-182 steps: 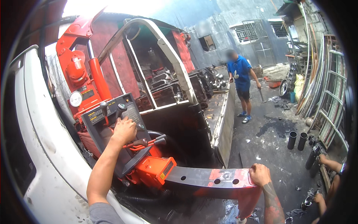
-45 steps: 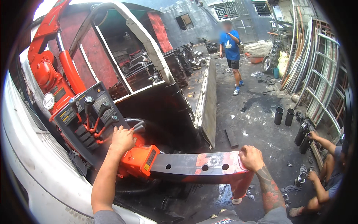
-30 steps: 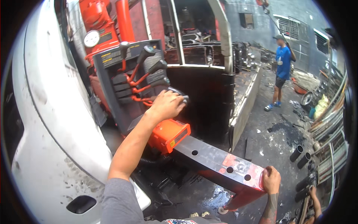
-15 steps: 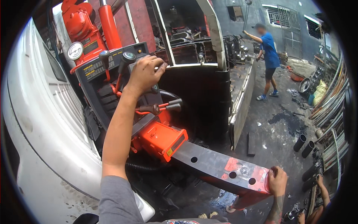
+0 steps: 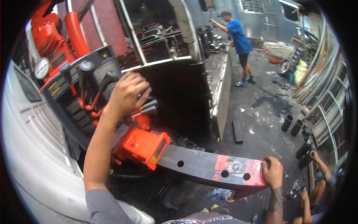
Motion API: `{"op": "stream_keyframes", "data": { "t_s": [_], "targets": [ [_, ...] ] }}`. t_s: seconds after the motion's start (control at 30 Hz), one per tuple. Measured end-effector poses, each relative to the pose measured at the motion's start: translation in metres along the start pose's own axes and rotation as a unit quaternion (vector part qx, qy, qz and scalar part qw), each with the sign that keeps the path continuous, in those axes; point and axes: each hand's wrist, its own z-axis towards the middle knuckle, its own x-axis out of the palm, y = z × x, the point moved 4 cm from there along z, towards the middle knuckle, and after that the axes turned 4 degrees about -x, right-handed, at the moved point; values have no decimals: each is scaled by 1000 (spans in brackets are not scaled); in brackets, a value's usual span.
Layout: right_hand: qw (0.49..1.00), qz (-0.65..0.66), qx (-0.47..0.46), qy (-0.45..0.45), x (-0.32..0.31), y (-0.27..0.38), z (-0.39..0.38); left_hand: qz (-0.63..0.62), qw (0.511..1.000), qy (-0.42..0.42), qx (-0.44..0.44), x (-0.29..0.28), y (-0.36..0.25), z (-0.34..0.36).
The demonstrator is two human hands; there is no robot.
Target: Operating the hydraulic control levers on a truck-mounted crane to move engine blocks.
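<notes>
My left hand (image 5: pixel 130 91) hangs raised beside the lever panel with its fingers bent. They are slightly blurred, and what lies beneath the palm is hidden. Near it are black-knobbed levers (image 5: pixel 86 66) on red stems and a pair of grey-knobbed levers (image 5: pixel 150 107). My right hand (image 5: pixel 273 172) has its fingers hooked over the outer end of a grey steel beam (image 5: pixel 194 159). That beam has round holes and red patches toward the end I hold. Its other end runs into an orange-red box housing (image 5: pixel 143 145).
A white vehicle body (image 5: pixel 33 149) fills the left side. Red crane parts (image 5: pixel 46 33) rise behind the panel. A person in a blue shirt (image 5: pixel 239 37) stands beyond the truck bed side (image 5: pixel 222 93). Another person's hand (image 5: pixel 317 156) is low right, near black tubes (image 5: pixel 287 122) and stacked pipes (image 5: pixel 317 63).
The view has shifted, so the scene sits farther left. My left hand has moved down and away from the upper levers, uncovering a black knob. My right hand stays on the beam's end.
</notes>
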Motion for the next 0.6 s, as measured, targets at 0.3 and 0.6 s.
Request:
{"op": "stream_keyframes", "data": {
  "t_s": [0.3, 0.6],
  "targets": [
    [999, -40, -4, 23, -2, 4, 3, -12, 994, 81, -72, 44, 30, 0],
    [1000, -14, -18, 0, -1, -7, -5, -23, 971, 139, -194, 81, 66, 13]
  ]
}}
